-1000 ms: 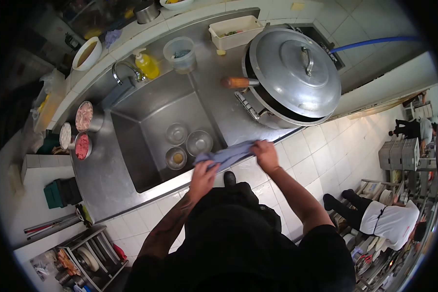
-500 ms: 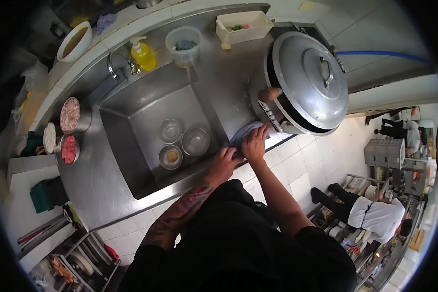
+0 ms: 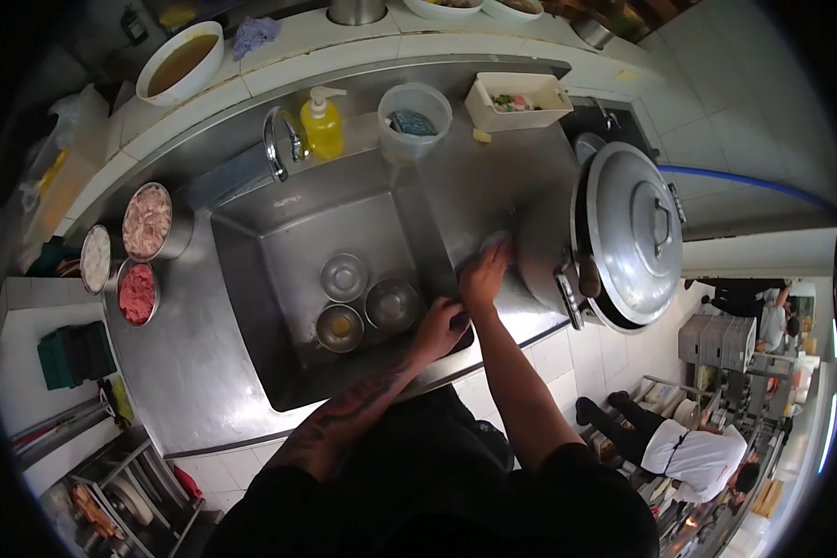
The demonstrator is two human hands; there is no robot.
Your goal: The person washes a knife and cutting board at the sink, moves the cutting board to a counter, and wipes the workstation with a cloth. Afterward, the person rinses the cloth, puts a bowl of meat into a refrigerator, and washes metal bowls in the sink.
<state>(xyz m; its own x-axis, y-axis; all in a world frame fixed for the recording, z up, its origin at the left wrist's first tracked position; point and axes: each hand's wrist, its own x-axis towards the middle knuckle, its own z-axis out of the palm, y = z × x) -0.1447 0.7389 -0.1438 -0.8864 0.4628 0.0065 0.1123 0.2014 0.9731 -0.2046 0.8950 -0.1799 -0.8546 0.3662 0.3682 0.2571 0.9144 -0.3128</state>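
My right hand (image 3: 484,277) presses down on the steel counter between the sink and the big lidded pot (image 3: 631,232). A bit of bluish cloth (image 3: 496,240) shows at its fingertips; the rest is under the hand. My left hand (image 3: 440,330) rests at the sink's right front corner, fingers curled, and what they hold, if anything, is hidden. Inside the sink (image 3: 279,279) sit three metal bowls, an upper one (image 3: 344,276), a right one (image 3: 391,305) and a lower one (image 3: 340,327) with something yellowish in it.
Behind the sink are a faucet (image 3: 274,149), a yellow soap bottle (image 3: 322,126), a plastic tub (image 3: 413,121) and a cream container (image 3: 516,100). Containers of meat (image 3: 147,221) stand at left. A person in a white top (image 3: 693,458) is at lower right, beyond the tiled floor.
The cloth, first stretched between both hands, has gone down onto the counter. My right hand has moved away from the edge, further onto the counter; my left hand has come to the sink corner.
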